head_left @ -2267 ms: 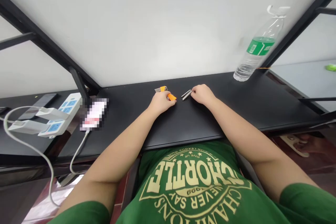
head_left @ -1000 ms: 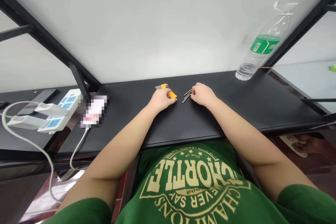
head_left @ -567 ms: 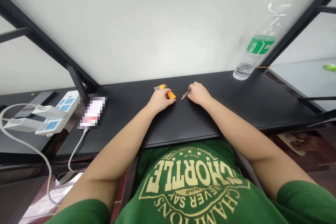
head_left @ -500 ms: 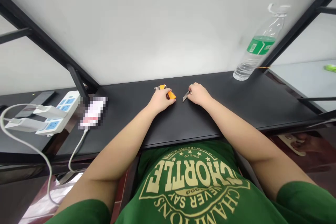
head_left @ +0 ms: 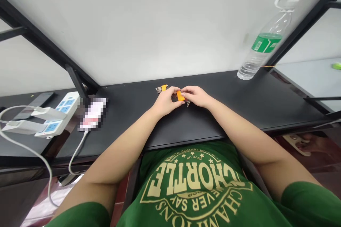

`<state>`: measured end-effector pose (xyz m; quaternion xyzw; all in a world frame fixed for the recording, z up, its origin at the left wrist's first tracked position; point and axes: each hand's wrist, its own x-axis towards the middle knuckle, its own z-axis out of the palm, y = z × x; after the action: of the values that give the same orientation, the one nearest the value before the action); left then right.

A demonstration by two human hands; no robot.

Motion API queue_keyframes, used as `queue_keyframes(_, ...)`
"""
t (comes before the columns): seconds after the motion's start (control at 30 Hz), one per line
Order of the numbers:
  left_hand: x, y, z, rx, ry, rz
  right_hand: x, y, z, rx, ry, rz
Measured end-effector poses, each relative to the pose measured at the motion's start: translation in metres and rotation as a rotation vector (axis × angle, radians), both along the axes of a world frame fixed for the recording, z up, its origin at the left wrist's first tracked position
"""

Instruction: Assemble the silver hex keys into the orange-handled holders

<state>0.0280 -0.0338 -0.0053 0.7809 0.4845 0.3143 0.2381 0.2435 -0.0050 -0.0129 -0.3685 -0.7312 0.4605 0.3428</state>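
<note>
My left hand [head_left: 167, 101] is closed around an orange hex key holder [head_left: 180, 96], with the thumb below it and the fingers above. From the right, my right hand [head_left: 197, 96] meets it, thumb and fingertips pinched at the holder's edge; whatever is between them is hidden. Under the right fingers a few metal hex keys [head_left: 188, 103] poke out, and I cannot tell whether they rest on the table. Just beyond my left hand lies a second orange holder [head_left: 164, 87] with several hex keys fanned through it.
Black tabletop [head_left: 128, 113] runs along a white wall. A large water bottle [head_left: 259, 55] stands at the back right. On the left are a phone [head_left: 93, 114] on a white cable, a power strip [head_left: 60, 115] with plugged-in chargers, and a dark flat device [head_left: 34, 105]. Black metal frames rise at both sides.
My right hand has moved left from beside the loose hex keys to the orange holder. My left hand has shifted slightly right with the holder, and the two hands now meet.
</note>
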Motion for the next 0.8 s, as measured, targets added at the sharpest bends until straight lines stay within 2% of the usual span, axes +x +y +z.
queue_keyframes(0.2,0.0019,-0.0032,0.0027,0.045,0.084,-0.048,0.0022,-0.0017,0.0003,-0.232,0.132,0.088)
queue_keyframes(0.3,0.0029,-0.0032,0.0022,0.060,0.092,-0.049,0.0031,-0.0009,-0.0009,-0.282,0.180,0.129)
queue_keyframes(0.47,0.0046,-0.0024,0.0012,0.034,0.052,-0.021,0.0004,0.0002,-0.0054,-0.226,0.091,0.070)
queue_keyframes(0.6,0.0063,-0.0022,-0.0002,0.042,0.062,0.019,-0.0007,-0.0021,-0.0031,-0.114,-0.048,0.001)
queue_keyframes(0.7,0.0072,-0.0020,-0.0017,0.050,0.107,0.040,0.0008,-0.0033,-0.0003,-0.052,-0.132,0.001)
queue_keyframes(0.8,0.0080,-0.0024,-0.0012,0.060,0.135,0.052,0.0016,-0.0015,-0.0017,-0.022,-0.113,0.006)
